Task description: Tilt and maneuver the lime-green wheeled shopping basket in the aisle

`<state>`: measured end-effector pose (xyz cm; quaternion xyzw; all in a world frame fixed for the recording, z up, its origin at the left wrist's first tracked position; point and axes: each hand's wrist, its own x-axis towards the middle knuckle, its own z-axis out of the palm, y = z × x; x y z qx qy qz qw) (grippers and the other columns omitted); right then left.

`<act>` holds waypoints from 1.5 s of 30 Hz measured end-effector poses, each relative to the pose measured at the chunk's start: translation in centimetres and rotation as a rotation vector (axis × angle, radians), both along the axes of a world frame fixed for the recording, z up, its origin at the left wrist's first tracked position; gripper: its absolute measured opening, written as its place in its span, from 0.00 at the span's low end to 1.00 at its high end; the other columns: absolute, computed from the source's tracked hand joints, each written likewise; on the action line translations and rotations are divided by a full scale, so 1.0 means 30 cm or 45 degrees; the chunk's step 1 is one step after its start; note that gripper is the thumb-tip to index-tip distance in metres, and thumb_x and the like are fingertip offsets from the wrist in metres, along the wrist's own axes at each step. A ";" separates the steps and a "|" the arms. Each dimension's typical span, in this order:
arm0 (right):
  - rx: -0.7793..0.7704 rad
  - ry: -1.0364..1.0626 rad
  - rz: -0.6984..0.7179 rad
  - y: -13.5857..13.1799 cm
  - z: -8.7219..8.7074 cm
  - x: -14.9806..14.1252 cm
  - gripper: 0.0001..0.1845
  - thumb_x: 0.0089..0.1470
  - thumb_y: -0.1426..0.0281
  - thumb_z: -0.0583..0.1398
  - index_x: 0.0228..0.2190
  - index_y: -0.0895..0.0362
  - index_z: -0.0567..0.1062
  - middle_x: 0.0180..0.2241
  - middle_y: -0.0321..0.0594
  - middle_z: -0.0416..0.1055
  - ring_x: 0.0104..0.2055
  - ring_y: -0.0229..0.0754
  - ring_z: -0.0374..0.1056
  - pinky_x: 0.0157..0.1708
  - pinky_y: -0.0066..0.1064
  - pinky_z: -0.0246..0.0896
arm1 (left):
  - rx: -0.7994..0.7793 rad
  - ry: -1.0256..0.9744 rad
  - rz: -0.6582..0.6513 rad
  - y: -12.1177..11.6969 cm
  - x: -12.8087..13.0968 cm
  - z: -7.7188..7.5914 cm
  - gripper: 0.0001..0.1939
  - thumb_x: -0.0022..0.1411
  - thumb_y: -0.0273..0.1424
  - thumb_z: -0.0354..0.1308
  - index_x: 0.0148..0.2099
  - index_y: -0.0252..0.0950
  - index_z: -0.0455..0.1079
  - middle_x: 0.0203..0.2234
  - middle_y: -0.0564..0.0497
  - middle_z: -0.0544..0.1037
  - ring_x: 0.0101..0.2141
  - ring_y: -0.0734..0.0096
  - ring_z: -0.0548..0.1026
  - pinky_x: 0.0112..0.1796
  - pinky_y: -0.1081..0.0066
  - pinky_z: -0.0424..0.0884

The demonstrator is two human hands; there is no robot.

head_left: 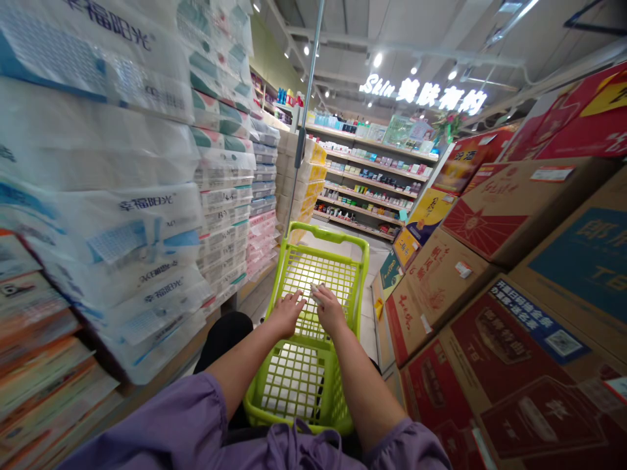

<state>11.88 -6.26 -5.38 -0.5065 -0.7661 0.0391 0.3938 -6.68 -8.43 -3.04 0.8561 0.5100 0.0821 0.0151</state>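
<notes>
A lime-green plastic shopping basket (365, 274) with grid walls stands between my knees and runs forward from my lap. Above its middle, my left hand (288, 314) is palm down, with fingers stretched out and apart and nothing seen in them. Close on its right is my right hand (328, 308), its fingers bent together around a small whitish thing (316, 294) too small to name. The two hands are near each other but not touching. Pale floor shows through the basket's grid.
Stacked plastic-wrapped tissue packs (147, 222) line the left side of the aisle. On the right are piled printed cartons (470, 215). A thin metal pole (300, 147) rises ahead beside yellow-and-white packs (306, 176). Shelves of small boxes (372, 173) stand at the far end.
</notes>
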 end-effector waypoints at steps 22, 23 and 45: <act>-0.011 0.013 -0.136 -0.012 0.009 0.003 0.32 0.47 0.84 0.51 0.52 0.53 0.72 0.59 0.43 0.62 0.66 0.46 0.50 0.63 0.45 0.49 | 0.227 -0.131 0.056 0.013 0.033 0.001 0.14 0.67 0.30 0.45 0.49 0.37 0.70 0.55 0.43 0.68 0.63 0.54 0.54 0.60 0.53 0.49; 0.021 0.006 -0.102 -0.013 0.012 0.002 0.32 0.47 0.84 0.51 0.51 0.52 0.72 0.58 0.41 0.64 0.65 0.45 0.51 0.63 0.42 0.51 | 0.234 -0.137 0.056 0.013 0.034 0.000 0.14 0.67 0.30 0.45 0.49 0.37 0.70 0.55 0.43 0.68 0.63 0.54 0.54 0.60 0.53 0.48; 0.087 0.036 -0.048 -0.037 0.037 -0.004 0.27 0.48 0.83 0.51 0.45 0.52 0.76 0.54 0.39 0.68 0.64 0.44 0.53 0.63 0.44 0.51 | 0.270 -0.238 0.078 0.004 0.038 0.015 0.15 0.69 0.32 0.42 0.48 0.38 0.69 0.54 0.43 0.69 0.58 0.61 0.61 0.59 0.55 0.48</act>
